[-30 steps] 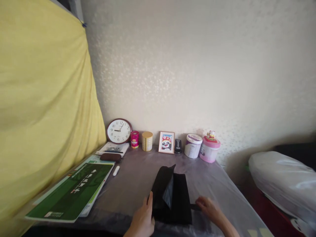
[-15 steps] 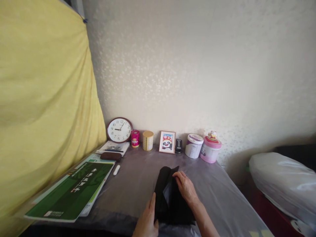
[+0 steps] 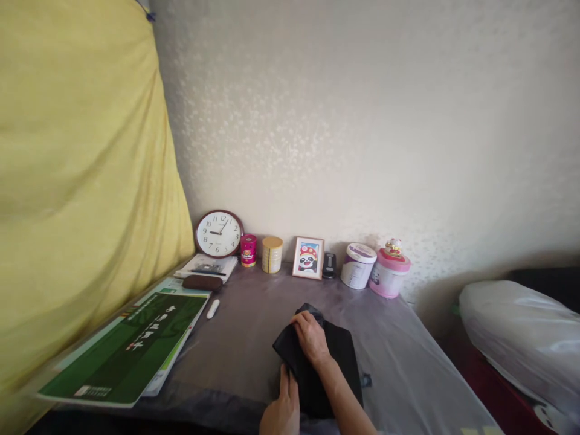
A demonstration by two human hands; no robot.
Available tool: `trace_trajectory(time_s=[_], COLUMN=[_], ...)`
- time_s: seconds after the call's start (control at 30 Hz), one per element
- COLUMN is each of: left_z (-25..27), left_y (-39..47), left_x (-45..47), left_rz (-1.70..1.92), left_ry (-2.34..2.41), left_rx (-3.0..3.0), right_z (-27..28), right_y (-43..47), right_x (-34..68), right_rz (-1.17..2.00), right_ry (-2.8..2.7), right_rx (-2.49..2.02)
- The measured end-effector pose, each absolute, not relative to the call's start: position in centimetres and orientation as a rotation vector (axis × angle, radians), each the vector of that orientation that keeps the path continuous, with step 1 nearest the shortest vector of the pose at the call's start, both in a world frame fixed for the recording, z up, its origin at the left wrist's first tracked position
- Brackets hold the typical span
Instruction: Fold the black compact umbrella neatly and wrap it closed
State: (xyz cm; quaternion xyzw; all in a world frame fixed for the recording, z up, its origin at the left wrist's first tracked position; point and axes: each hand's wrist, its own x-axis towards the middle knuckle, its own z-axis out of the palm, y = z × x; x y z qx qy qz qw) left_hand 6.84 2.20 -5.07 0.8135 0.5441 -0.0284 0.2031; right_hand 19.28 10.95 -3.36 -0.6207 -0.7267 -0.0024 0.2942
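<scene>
Black fabric pouch (image 3: pixel 343 351) on tabletop (image 3: pixel 240 338), near front edge. My right hand (image 3: pixel 312 337) pinches its flap (image 3: pixel 289 345); left hand (image 3: pixel 281 406) against it, grip I can't tell. Flap could slip if pinch loosens.

Round clock (image 3: pixel 220 243) beside pink tin (image 3: pixel 248 251); green book (image 3: pixel 122 356) near yellow cloth (image 3: pixel 86 181).

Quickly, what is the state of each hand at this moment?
Left hand: touching the pouch near its left edge; whether gripping, cannot be told.
Right hand: closed on the pouch's upper part.
</scene>
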Motion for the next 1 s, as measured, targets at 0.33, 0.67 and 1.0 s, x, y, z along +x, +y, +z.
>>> trace_trajectory(time_s=[0.33,0.67,1.0], left_z=[-5.2,-10.7,-11.3], left_y=[2.6,4.8,4.4], left_x=[3.9,7.1,7.9], left_rz=[0.373,0.249,0.252], left_ry=[1.461,1.38,1.526], left_rx=[2.494,2.535,2.48], right_z=[-4.2,-5.1,-4.9], right_y=[11.1,11.2,14.7], right_x=[19.0,20.2,24.1], right_rz=[-0.059,-0.06,-0.164], right_ry=[-1.96,-1.971,-1.848], right_rx=[-1.734,-1.544,-1.766])
